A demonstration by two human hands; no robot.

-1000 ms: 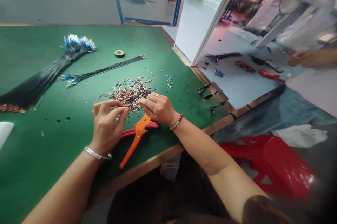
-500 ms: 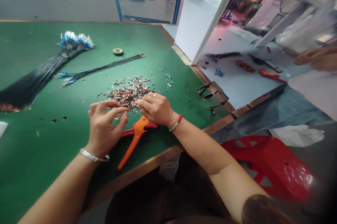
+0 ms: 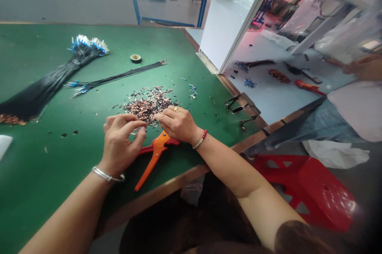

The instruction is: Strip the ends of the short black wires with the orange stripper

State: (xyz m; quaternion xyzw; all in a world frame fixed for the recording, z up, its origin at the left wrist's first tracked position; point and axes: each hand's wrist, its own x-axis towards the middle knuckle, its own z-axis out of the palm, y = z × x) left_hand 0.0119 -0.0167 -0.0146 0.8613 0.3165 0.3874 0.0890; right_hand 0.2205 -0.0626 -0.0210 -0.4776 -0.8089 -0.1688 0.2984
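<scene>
My left hand (image 3: 121,146) is curled in a pinch at the near edge of a pile of small copper terminals (image 3: 147,105) on the green table (image 3: 44,166). What its fingertips hold is too small to name. My right hand (image 3: 177,123) is also pinched, its fingertips pressed into the same pile. Orange-handled crimping pliers (image 3: 153,154) lie on the table under and between both hands.
A thick bundle of black wires with blue ends (image 3: 50,83) lies at the left, a thinner bundle (image 3: 119,77) and a tape roll (image 3: 135,59) behind the pile. Metal clips (image 3: 240,105) sit at the table's right edge. Another person's hand (image 3: 362,67) works at the neighbouring white table. A red stool (image 3: 313,190) stands below.
Both hands stay at the pile with small finger movements. The other person's hand has drifted right.
</scene>
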